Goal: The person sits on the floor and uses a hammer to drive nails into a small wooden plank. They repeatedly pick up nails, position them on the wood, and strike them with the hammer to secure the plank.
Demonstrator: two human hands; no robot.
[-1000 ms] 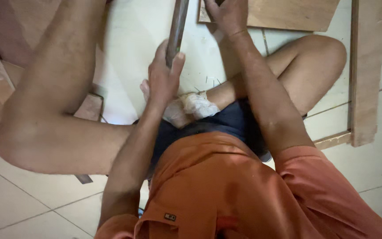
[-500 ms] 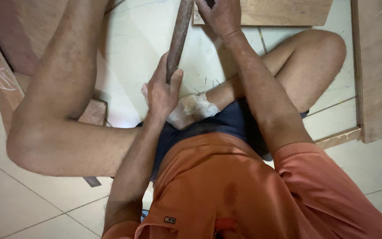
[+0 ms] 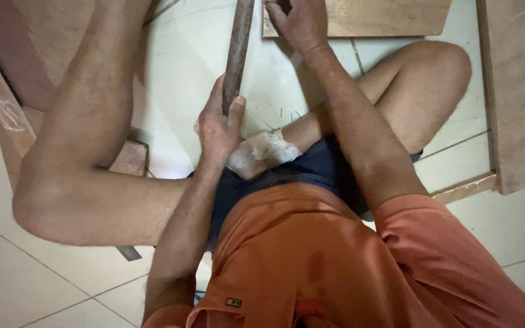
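Head view: the left hand (image 3: 217, 130) is closed around one rusty bar (image 3: 238, 51), gripping its near end. The bar's long axis runs toward 12 o'clock, out of frame. The right hand (image 3: 299, 24) sits at 1 o'clock from the left, curled on the edge of a board (image 3: 384, 18); what it pinches I cannot tell. Another plank (image 3: 508, 97) lies at 3 o'clock. Several small nails (image 3: 287, 113) lie scattered on the floor (image 3: 177, 73) between the hands.

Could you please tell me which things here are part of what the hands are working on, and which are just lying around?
In hand:
- dark wooden strip, gripped by the left hand
- pale board, under the right hand

Lying about:
- long plank at the right
- reddish boards at the left
- small nails on the tiled floor
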